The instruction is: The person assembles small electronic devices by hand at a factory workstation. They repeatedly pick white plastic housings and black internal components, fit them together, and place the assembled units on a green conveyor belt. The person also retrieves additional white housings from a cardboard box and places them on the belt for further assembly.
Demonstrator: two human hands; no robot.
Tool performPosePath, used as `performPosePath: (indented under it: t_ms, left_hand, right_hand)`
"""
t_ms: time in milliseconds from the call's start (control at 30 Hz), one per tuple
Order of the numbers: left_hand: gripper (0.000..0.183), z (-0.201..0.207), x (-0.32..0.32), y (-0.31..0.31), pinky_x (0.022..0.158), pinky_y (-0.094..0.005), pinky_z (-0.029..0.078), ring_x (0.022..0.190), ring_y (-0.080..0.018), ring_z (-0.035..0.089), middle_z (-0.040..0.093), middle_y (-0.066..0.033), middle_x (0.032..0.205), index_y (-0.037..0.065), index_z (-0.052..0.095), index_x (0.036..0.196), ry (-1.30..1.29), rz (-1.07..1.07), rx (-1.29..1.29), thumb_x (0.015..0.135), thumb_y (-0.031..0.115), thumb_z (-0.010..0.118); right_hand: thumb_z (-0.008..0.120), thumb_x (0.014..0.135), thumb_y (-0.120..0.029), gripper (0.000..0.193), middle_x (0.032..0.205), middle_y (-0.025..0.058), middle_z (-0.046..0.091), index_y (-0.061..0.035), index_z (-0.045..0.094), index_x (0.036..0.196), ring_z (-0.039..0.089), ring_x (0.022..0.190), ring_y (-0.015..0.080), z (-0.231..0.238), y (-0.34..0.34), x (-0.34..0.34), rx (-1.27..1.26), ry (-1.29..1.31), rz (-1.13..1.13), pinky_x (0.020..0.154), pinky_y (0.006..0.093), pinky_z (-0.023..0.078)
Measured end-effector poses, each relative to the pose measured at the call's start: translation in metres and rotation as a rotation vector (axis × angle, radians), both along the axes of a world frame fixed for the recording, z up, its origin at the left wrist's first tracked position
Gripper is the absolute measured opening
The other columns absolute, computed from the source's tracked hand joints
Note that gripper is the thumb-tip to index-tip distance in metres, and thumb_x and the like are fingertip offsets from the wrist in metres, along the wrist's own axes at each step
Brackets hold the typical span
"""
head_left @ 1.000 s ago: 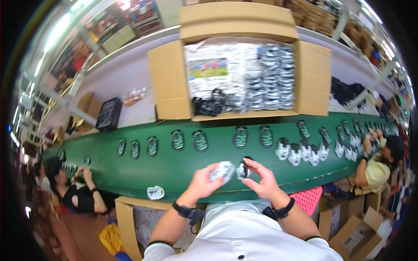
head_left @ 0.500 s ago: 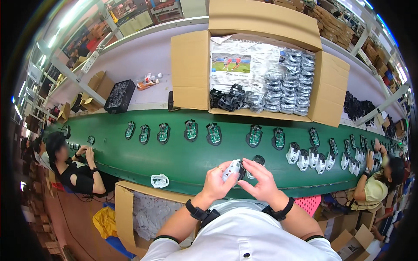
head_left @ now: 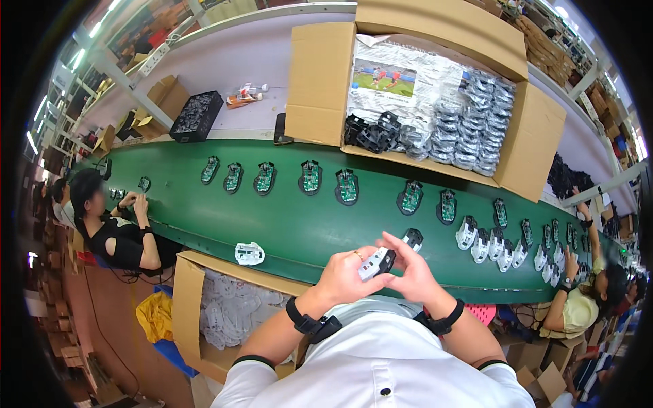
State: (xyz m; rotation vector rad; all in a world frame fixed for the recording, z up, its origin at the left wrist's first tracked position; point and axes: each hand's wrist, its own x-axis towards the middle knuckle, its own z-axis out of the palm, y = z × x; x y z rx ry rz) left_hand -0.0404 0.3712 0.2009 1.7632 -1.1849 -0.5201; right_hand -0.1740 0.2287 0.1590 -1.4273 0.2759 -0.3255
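Between my two hands, above the near edge of the green bench, is a white-and-black computer mouse shell [head_left: 373, 264]. My left hand [head_left: 343, 277] is closed around its white side. My right hand [head_left: 414, 274] has its thumb and fingers pressed against the black end, and the palm hides part of that end. Just beyond my right fingers lies a mouse base with a white part [head_left: 412, 239]. A lone white shell part [head_left: 249, 253] rests at the bench's near edge, to my left.
Mouse bases with green circuit boards [head_left: 310, 177] line the green bench [head_left: 272, 221]. White shells [head_left: 480, 245] cluster at right. An open carton [head_left: 320, 88] of wrapped parts stands behind, another [head_left: 187, 309] below left. Co-workers sit left [head_left: 129, 238] and right [head_left: 581, 306].
The view has shifted, so the bench appears higher. The shell in my hands is tilted further over, its black end now toward my right hand. A co-worker at right has an arm raised toward black parts.
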Motion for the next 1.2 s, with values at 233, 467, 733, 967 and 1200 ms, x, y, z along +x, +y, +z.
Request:
performPosePath:
  t_ms: [233, 467, 733, 967, 1200]
  left_hand:
    - [0.046, 0.003, -0.011, -0.012, 0.069, -0.0311, 0.057, 0.075, -0.0217, 0.073, 0.074, -0.0136, 0.09, 0.001, 0.07, 0.109, -0.012, 0.0, -0.016, 0.075, 0.027, 0.086]
    - [0.025, -0.032, 0.002, -0.02, 0.068, -0.0313, 0.054, 0.071, -0.0199, 0.068, 0.07, -0.0135, 0.084, 0.001, 0.069, 0.104, -0.369, 0.015, -0.065, 0.085, 0.016, 0.073]
    - [0.03, -0.066, 0.007, -0.015, 0.066, -0.0243, 0.047, 0.074, -0.0043, 0.054, 0.067, -0.0041, 0.082, -0.001, 0.069, 0.096, 0.58, 0.276, 0.176, 0.096, 0.028, 0.067]
    - [0.047, -0.112, 0.029, -0.023, 0.083, -0.0332, 0.051, 0.093, -0.0202, 0.065, 0.07, -0.0157, 0.101, -0.007, 0.066, 0.111, 0.258, 0.349, 0.284, 0.093, 0.036, 0.068]
    - [0.045, -0.131, 0.113, 0.063, 0.108, -0.0465, 0.04, 0.123, -0.0397, 0.054, 0.062, -0.0262, 0.126, -0.001, 0.07, 0.112, -0.427, 0.693, 0.49, 0.08, 0.031, 0.073]
  right_hand:
    - [0.077, 0.08, 0.003, 0.053, 0.114, 0.0047, 0.062, 0.0016, 0.052, 0.127, 0.062, 0.104, 0.0129, -0.005, -0.006, -0.011, 0.246, 0.112, 0.092, 0.094, 0.031, 0.052]
    - [0.077, 0.086, -0.01, 0.045, 0.112, 0.0117, 0.068, 0.0067, 0.056, 0.123, 0.067, 0.097, 0.0158, 0.024, -0.005, -0.002, -0.276, 0.307, -0.028, 0.086, 0.0306, 0.056]
    - [0.07, 0.093, -0.008, 0.024, 0.103, 0.0089, 0.072, 0.0052, 0.065, 0.113, 0.068, 0.09, 0.0111, -0.034, -0.01, -0.004, 0.299, 0.215, 0.038, 0.08, 0.0266, 0.055]
    - [0.069, 0.095, -0.02, 0.026, 0.095, 0.0045, 0.07, 0.0008, 0.065, 0.11, 0.064, 0.083, 0.0105, -0.092, -0.016, 0.022, 0.367, 0.422, -0.068, 0.073, 0.0268, 0.052]
    - [0.067, 0.094, -0.022, 0.022, 0.088, 0.0034, 0.069, -0.0024, 0.069, 0.105, 0.063, 0.079, 0.0154, -0.195, -0.082, -0.003, -0.149, 0.573, -0.489, 0.073, 0.0313, 0.051]
